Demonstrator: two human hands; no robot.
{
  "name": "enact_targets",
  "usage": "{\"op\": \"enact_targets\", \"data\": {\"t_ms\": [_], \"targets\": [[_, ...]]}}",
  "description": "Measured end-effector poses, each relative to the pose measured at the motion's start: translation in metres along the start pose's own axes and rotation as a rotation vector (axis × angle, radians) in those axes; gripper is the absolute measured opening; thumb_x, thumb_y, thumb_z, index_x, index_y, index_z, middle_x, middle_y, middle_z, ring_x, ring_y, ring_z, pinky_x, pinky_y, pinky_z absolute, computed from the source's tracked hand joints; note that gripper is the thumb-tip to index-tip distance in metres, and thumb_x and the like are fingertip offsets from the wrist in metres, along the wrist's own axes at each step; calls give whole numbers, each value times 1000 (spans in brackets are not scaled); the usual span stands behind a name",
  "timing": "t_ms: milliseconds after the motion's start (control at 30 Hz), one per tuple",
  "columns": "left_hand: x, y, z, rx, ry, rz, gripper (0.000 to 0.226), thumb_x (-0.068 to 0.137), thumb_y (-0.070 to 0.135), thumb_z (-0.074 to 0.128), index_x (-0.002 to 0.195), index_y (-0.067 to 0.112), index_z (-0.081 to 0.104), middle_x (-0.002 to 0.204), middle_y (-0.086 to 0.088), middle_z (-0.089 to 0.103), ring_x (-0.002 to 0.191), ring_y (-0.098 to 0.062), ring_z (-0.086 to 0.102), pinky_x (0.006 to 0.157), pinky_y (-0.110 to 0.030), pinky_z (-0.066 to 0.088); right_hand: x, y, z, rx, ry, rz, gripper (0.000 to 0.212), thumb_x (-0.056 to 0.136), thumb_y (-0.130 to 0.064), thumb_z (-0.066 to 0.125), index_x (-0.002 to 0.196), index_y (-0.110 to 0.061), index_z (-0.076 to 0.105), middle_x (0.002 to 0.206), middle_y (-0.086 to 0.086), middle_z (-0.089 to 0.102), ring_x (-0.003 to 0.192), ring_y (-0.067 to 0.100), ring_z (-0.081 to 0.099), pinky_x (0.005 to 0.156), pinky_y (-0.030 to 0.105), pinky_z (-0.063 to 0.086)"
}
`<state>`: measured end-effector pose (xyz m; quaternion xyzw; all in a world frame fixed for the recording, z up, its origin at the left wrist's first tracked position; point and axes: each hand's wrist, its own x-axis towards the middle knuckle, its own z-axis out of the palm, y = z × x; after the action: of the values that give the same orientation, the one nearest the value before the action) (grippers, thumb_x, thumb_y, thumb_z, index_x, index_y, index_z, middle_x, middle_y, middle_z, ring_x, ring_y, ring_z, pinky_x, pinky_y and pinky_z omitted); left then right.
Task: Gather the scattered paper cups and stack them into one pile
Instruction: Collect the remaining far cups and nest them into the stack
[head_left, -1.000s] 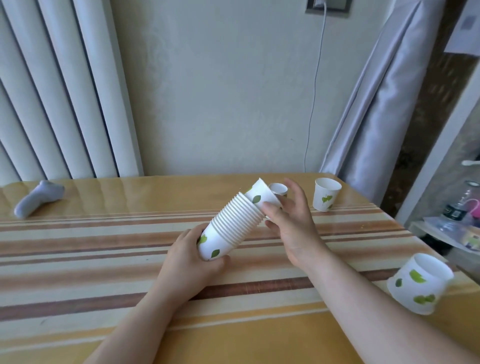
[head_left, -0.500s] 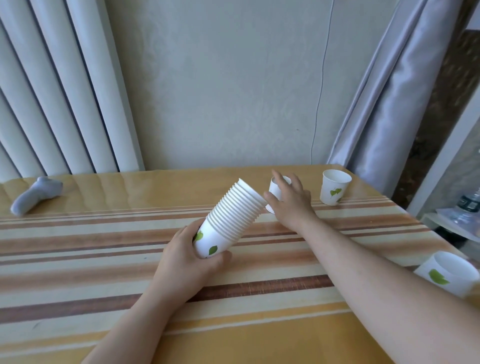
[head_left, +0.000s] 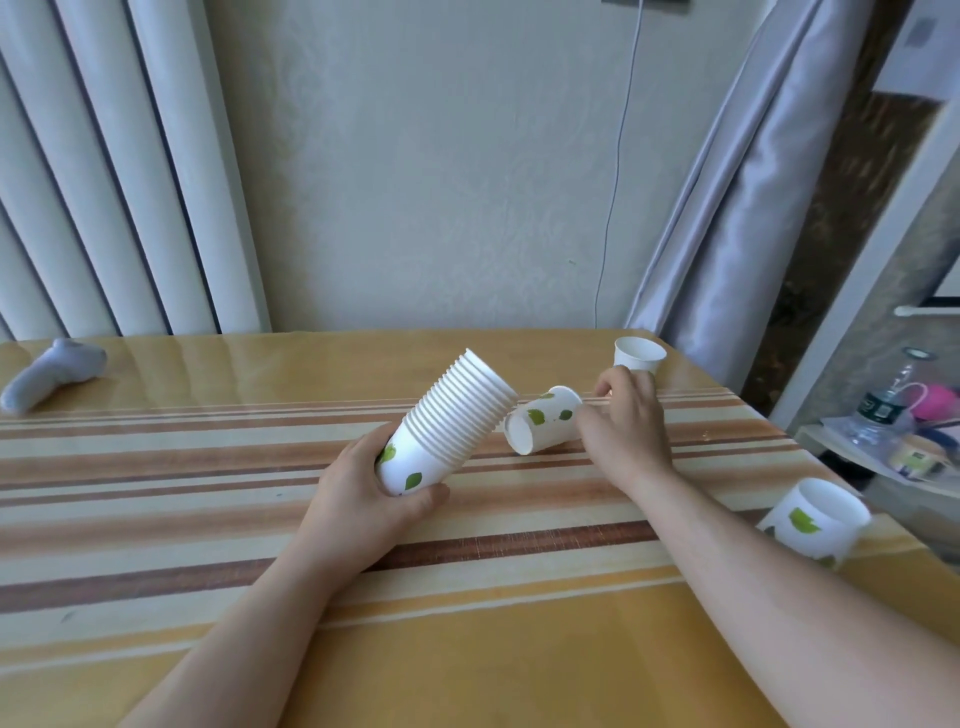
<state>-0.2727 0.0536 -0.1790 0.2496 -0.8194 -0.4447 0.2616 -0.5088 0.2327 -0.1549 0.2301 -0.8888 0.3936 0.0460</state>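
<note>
My left hand (head_left: 363, 499) grips the base of a stack of several white paper cups with green leaves (head_left: 452, 421), tilted up and to the right with its open end away from me. My right hand (head_left: 626, 423) holds a single leaf-print cup (head_left: 543, 426) on its side, bottom pointing at the stack's open end, a small gap between them. Another cup (head_left: 638, 356) stands upright at the table's far right, just behind my right hand. A third loose cup (head_left: 813, 519) sits tilted at the table's right edge.
The striped yellow and brown table (head_left: 208, 519) runs up to a wall with a radiator at left and a curtain (head_left: 737, 182) at right. A grey handheld device (head_left: 49, 374) lies at the far left. A shelf with a water bottle (head_left: 883, 410) stands right of the table.
My right hand pushed one cup onto the stack, reached to the far cup, picked it up and now brings it on its side toward the stack's open end. The left hand stayed put.
</note>
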Motion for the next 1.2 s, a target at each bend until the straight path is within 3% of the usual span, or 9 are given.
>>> {"op": "enact_targets", "data": {"t_ms": [133, 233, 367, 533, 700, 867, 967, 1067, 1200], "targets": [[-1, -1, -4, -50, 3, -10, 41, 79, 31, 91, 108, 48, 67, 98, 18, 75, 86, -4, 69, 75, -32, 56, 11, -26, 13, 179, -161, 187, 70, 88, -68, 47, 152, -41, 45, 159, 3, 37, 143, 36, 45, 111, 52, 42], [-1, -1, -4, -64, 10, -11, 45, 78, 31, 91, 107, 53, 66, 100, 13, 77, 89, -5, 71, 79, -33, 58, 13, -27, 32, 107, -289, 266, 101, 67, -81, 56, 157, -39, 42, 156, 3, 50, 134, 35, 55, 109, 51, 51], [0, -1, -3, -64, -5, 4, 47, 77, 33, 92, 108, 56, 65, 103, 11, 77, 92, -5, 70, 84, -37, 60, 3, -20, 18, 179, -409, 216, 80, 78, -65, 77, 150, -45, 50, 144, -6, 53, 131, 24, 55, 104, 40, 51], [1, -3, -2, -49, -19, 1, 47, 73, 39, 90, 113, 49, 67, 103, 13, 75, 94, -7, 70, 85, -40, 61, -40, -5, 1, 374, -634, -2, 67, 80, -15, 85, 130, -47, 54, 118, 0, 63, 98, 14, 62, 82, 24, 53], [-1, -2, -3, -25, -20, 19, 46, 74, 34, 92, 109, 51, 66, 102, 12, 75, 94, -7, 70, 84, -38, 60, -55, 4, 4, 719, -317, 37, 62, 77, -11, 88, 120, -47, 63, 130, -2, 69, 116, 23, 72, 83, 34, 59], [-3, -1, -3, -7, -22, 21, 47, 75, 33, 93, 110, 49, 66, 104, 11, 75, 96, -11, 70, 84, -39, 59, -41, -24, -25, 1353, -84, 395, 18, 103, -22, 68, 120, -26, 69, 116, 6, 74, 80, 22, 69, 67, 29, 55], [-4, 1, -3, 36, -25, 34, 49, 73, 36, 93, 113, 47, 67, 105, 13, 74, 96, -11, 70, 84, -40, 59, -40, -45, -29, 1259, -163, 304, 11, 99, -25, 71, 109, -30, 72, 109, -1, 75, 89, 20, 65, 67, 27, 45], [-6, 2, -4, 74, -45, 67, 54, 71, 35, 95, 111, 54, 63, 105, 14, 72, 98, -10, 68, 86, -38, 58, -41, -56, -27, 991, -213, 127, 35, 80, -31, 76, 115, -37, 74, 104, -12, 76, 93, 8, 67, 71, 26, 42], [-6, 1, -3, 146, -77, 117, 65, 67, 44, 91, 127, 45, 67, 107, 16, 69, 103, -12, 64, 88, -39, 55, -41, -58, -21, 836, -241, 27, 59, 74, -33, 76, 133, -33, 71, 120, -20, 72, 90, -16, 68, 70, 8, 49]]}}
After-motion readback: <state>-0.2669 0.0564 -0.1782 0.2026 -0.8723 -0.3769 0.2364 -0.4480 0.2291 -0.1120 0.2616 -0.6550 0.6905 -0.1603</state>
